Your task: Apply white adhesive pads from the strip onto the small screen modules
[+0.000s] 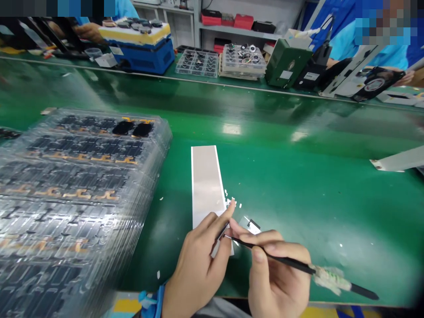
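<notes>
My left hand [202, 256], with a blue band at the wrist, is closed on a small dark flat part [221, 232], mostly hidden by the fingers. My right hand [280, 274] grips black tweezers [288, 261] with clear tape wrapped near the rear end. Their tip meets the dark part, or comes very close to it, at my left fingertips. Under my left hand lies a long beige strip with white edges [207, 176]. Small white scraps [231, 202] are scattered by its right edge. Just beyond my right fingers is a small black-and-white piece [254, 226].
Stacked clear trays [142, 168] of dark screen-like parts fill the left side of the green table [298, 185]. Across the back ledge stand a blue machine [145, 57], parts boxes [243, 62] and a green box [287, 64]. Co-workers in blue sit beyond. A white bar [400, 159] juts in from the right.
</notes>
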A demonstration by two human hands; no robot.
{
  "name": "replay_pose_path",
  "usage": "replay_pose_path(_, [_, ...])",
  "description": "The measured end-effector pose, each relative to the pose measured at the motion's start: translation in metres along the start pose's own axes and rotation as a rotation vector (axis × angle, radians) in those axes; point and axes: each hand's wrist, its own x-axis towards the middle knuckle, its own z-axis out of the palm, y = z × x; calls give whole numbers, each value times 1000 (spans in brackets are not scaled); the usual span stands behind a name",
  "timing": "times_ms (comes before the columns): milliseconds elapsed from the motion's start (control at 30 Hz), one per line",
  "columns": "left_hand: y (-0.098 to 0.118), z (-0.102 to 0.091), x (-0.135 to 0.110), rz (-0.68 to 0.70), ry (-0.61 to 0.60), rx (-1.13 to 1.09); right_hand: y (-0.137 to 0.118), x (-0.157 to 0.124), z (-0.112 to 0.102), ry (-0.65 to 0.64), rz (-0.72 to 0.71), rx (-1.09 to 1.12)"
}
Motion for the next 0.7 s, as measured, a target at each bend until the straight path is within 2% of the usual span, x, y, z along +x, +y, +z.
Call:
replay_pose_path(167, [0,-1,-2,-23,-35,-13,6,-2,-2,4,0,30])
replay_pose_path(467, [-2,-2,-3,-34,-60,14,6,0,1,14,-13,-75])
replay_pose_path(700, [-4,-2,-2,-51,-63,15,7,0,1,7,-27,-78])
